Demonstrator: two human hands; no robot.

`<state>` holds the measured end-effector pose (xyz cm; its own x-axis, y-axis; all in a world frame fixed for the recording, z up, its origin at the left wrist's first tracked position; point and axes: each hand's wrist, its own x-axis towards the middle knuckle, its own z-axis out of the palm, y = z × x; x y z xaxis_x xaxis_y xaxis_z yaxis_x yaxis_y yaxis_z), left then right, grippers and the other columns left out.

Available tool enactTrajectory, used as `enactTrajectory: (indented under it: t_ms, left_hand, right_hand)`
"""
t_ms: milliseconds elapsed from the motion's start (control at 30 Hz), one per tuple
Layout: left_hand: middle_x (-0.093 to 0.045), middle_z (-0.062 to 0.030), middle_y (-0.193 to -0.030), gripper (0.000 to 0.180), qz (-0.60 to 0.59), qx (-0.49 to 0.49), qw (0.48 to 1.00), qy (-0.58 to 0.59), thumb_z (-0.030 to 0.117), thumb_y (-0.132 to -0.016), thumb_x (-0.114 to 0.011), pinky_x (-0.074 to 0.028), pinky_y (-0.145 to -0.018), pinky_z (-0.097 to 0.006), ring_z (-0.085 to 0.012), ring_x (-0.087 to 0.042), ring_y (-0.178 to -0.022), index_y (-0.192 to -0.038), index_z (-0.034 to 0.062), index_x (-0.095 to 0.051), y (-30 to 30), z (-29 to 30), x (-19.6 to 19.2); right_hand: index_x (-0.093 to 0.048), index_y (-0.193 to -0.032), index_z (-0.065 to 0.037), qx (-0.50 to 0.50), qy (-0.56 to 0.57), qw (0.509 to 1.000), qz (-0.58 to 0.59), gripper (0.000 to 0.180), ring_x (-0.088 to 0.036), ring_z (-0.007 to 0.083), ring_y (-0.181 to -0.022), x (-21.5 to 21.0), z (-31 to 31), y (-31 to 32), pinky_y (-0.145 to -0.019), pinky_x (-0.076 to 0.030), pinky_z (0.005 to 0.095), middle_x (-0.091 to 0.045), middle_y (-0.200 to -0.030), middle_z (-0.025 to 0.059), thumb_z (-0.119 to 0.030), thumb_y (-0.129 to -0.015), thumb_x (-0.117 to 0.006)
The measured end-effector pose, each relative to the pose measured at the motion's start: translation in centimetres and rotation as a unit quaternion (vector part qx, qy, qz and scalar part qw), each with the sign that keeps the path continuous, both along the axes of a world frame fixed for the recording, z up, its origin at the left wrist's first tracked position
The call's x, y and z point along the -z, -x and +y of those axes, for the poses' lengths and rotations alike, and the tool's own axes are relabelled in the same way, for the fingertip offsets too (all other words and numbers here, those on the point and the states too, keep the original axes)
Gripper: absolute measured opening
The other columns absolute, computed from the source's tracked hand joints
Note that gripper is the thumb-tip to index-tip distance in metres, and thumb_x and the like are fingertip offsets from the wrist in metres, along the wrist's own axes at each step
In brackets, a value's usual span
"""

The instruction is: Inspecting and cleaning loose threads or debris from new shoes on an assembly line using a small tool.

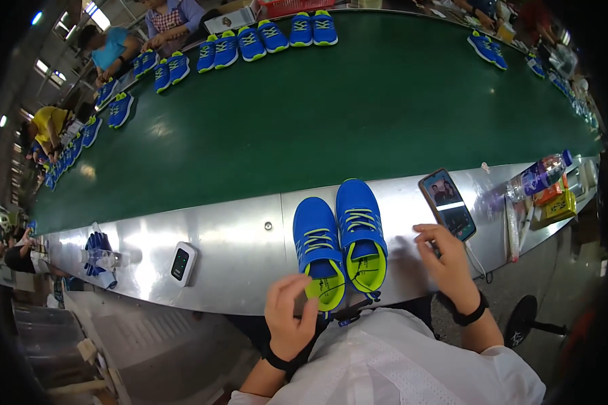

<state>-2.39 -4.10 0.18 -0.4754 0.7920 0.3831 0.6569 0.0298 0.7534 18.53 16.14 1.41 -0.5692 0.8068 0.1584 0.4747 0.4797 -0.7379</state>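
A pair of blue sneakers with lime-green linings and laces stands on the metal ledge in front of me, toes pointing away. Beside the heel of the left sneaker (315,226) is my left hand (290,317), fingers loosely bent and apart from the thumb, with nothing seen in it. The right sneaker (359,209) stands close against its mate, a dark loop at its heel. To the right of the pair, my right hand (447,260) hovers by the lower end of a smartphone (446,196), thumb and fingers apart. Whether it touches the phone I cannot tell.
Beyond the metal ledge (243,223) runs a green conveyor belt (317,115) with several blue sneakers along its far edge. A white device (182,264) and gloves (99,250) lie left. A bottle (539,177) and a yellow packet (559,206) lie right. Co-workers sit across.
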Motion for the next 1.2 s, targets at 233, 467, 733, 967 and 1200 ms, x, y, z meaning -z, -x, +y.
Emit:
enactTrajectory:
  t_ms: [233,467,733,967,1200]
  left_hand:
    - [-0.055,-0.0124,-0.109,0.041,-0.162,-0.074,0.983,0.043,0.002,-0.076,-0.072,-0.047,-0.067,-0.028,-0.0177,-0.054,-0.075,-0.114,0.0016,-0.058,1.0,1.8,1.5]
    - [-0.049,-0.0099,-0.114,0.042,-0.219,-0.081,0.972,0.027,-0.006,-0.077,-0.066,-0.045,-0.069,-0.025,-0.0141,-0.052,-0.079,-0.118,0.0009,-0.057,1.2,1.1,3.3]
    - [-0.045,-0.012,-0.12,0.04,-0.327,-0.087,0.94,-0.053,-0.012,-0.081,-0.057,-0.044,-0.094,-0.03,-0.0203,-0.051,-0.109,-0.12,-0.0037,-0.053,-0.4,-0.2,3.4]
    - [-0.046,-0.009,-0.12,0.041,-0.367,-0.07,0.925,-0.067,-0.012,-0.081,-0.058,-0.042,-0.086,-0.026,-0.0142,-0.048,-0.097,-0.121,-0.003,-0.054,-0.4,-0.5,2.4]
    - [-0.046,-0.0067,-0.117,0.042,-0.343,-0.061,0.936,-0.047,-0.011,-0.08,-0.062,-0.041,-0.073,-0.02,-0.0084,-0.043,-0.08,-0.12,-0.0027,-0.057,-0.4,-0.2,0.6]
  right_hand:
    - [-0.055,-0.116,-0.002,-0.059,0.057,0.997,-0.015,0.04,-0.066,0.0322,-0.096,0.5,-3.1,4.4,-0.079,-0.053,0.0399,-0.063,-0.109,0.0184,-0.021,-0.084,-0.07]
    - [-0.053,-0.119,-0.004,-0.028,0.088,0.992,-0.09,0.043,-0.068,0.0343,-0.091,1.1,-3.5,4.3,-0.075,-0.054,0.0415,-0.067,-0.104,0.0181,-0.018,-0.082,-0.068]
    - [-0.05,-0.123,0.004,-0.013,0.172,0.983,0.064,0.04,-0.069,0.0292,-0.097,3.5,-4.1,1.8,-0.081,-0.053,0.0343,-0.067,-0.104,0.0218,-0.007,-0.087,-0.061]
    - [-0.054,-0.12,0.003,-0.019,0.193,0.978,0.077,0.039,-0.067,0.0225,-0.085,2.4,-4.8,1.7,-0.073,-0.051,0.0311,-0.069,-0.096,0.0183,-0.012,-0.086,-0.064]
    - [-0.056,-0.117,0.004,-0.007,0.214,0.974,0.075,0.038,-0.064,0.0184,-0.076,2.1,-4.7,1.6,-0.069,-0.049,0.0309,-0.068,-0.088,0.0149,-0.017,-0.087,-0.065]
